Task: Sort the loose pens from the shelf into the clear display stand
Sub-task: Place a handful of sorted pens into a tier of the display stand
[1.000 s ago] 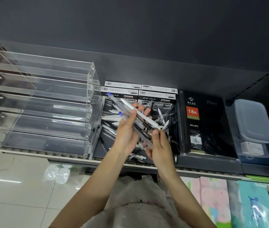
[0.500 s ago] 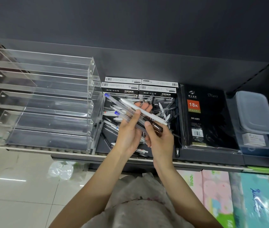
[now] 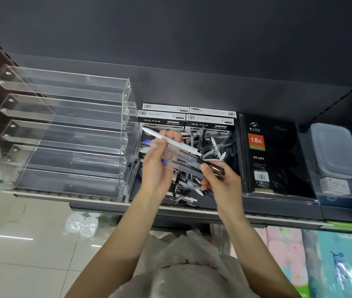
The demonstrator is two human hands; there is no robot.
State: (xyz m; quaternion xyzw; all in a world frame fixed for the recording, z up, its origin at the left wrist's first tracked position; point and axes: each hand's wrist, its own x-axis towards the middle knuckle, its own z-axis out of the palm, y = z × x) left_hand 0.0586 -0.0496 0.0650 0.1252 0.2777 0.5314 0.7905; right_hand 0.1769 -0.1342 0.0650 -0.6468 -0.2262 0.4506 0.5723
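Pens (image 3: 177, 150) look light, stiff and slick; mid-barrel is probably the safest hold. Left hand (image 3: 156, 166) clasps a bundle above the shelf's loose pile (image 3: 203, 147); right hand (image 3: 220, 181) pinches a dark pen (image 3: 210, 165). Clear display stand (image 3: 67, 134) waits just left, seemingly empty; pen boxes (image 3: 162, 120) and diary (image 3: 272, 155) crowd nearby.

both forearms reach forward, left hand (image 3: 156, 166) curled in a grip, right hand (image 3: 222, 179) pinching.

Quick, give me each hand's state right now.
Left hand: holds a bundle of pens.
Right hand: pinches a dark pen.
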